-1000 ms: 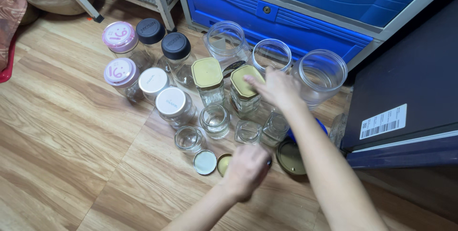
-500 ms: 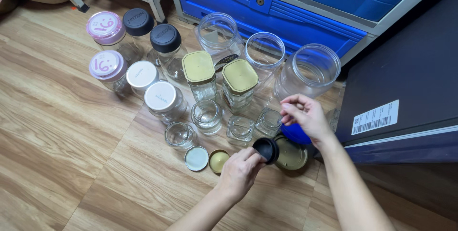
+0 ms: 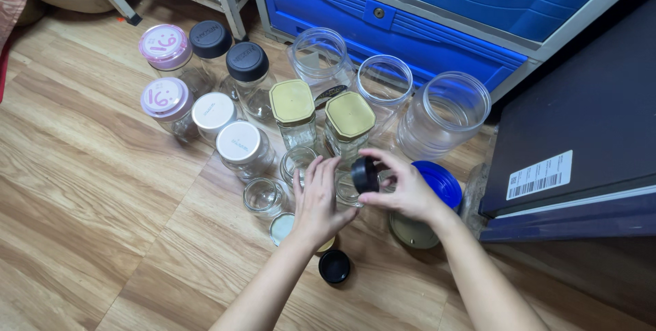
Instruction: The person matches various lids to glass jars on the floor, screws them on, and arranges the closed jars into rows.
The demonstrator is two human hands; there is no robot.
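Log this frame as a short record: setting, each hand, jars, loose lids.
setting: wooden floor in front of a blue cabinet
right hand: holds a small black lid on edge above the small jars
left hand: open, fingers spread over a small open jar; whether it touches is unclear
lidded jars: two gold-lidded jars, pink, white and black-capped ones to the left
open jars: three large clear jars at the back
loose lids: black cap, blue lid, gold lid
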